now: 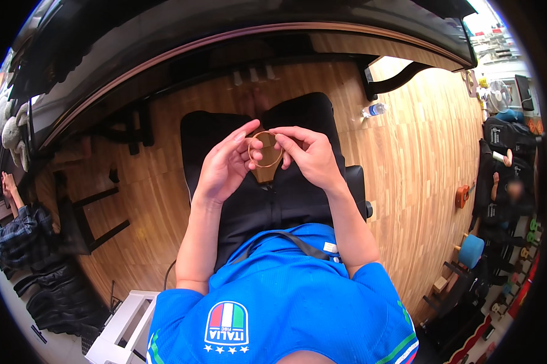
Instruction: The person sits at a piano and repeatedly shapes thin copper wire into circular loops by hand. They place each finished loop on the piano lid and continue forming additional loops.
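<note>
A thin tan loop, like an elastic band (265, 165), is held roughly circular between my hands, above my lap in black trousers (267, 206). My left hand (228, 164) grips the loop's left side with curled fingertips, its index finger raised along the top. My right hand (310, 158) pinches the loop at its upper right between thumb and fingers.
A black glossy desk or instrument edge (237, 33) arches ahead of me. A water bottle (373, 110) is on the wooden floor (407, 170) to the right. Other people (18, 236) are at both sides. A white step-like object (121, 327) stands behind me, bottom left.
</note>
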Tool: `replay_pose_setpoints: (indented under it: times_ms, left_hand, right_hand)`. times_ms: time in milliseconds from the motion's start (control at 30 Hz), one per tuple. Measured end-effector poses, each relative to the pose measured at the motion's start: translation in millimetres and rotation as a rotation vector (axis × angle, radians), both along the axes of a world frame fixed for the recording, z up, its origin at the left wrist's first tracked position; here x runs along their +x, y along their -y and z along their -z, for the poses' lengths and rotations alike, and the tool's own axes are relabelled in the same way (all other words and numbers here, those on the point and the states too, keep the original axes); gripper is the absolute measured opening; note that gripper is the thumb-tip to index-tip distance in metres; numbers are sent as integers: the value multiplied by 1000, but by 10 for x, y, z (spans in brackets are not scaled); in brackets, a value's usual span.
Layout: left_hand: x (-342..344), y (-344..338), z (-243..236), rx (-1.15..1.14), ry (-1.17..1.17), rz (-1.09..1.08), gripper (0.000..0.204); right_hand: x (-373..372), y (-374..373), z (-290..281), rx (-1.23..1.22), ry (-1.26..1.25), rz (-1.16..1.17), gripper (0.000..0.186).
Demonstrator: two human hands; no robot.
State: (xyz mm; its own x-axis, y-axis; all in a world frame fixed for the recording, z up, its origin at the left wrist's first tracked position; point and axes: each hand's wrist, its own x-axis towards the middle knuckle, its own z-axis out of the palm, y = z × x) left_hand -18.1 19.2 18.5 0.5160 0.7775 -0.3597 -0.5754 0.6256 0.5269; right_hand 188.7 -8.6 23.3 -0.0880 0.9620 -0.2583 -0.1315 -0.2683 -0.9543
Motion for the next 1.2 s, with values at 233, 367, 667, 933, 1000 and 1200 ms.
replay_pose_setpoints:
  times_ms: [233, 367, 667, 933, 1000, 1200]
  left_hand:
    - [89, 49, 103, 457, -628, -110, 25]
    - [93, 38, 88, 448, -693, -136, 22]
    - [-26, -22, 114, 114, -187, 2, 27]
    - [150, -49, 82, 387, -614, -34, 26]
    - [147, -61, 132, 406, -727, -65, 25]
    - [51, -217, -350, 622, -815, -299, 15]
  right_hand:
    - [24, -13, 30, -24, -105, 34, 25]
    - [63, -19, 23, -56, -141, 26, 26]
    - [158, -49, 100, -121, -346, 43, 26]
    - [175, -86, 252, -126, -361, 58, 26]
    - [183, -116, 296, -133, -377, 40, 27]
    - [128, -209, 676, -223, -316, 120, 36]
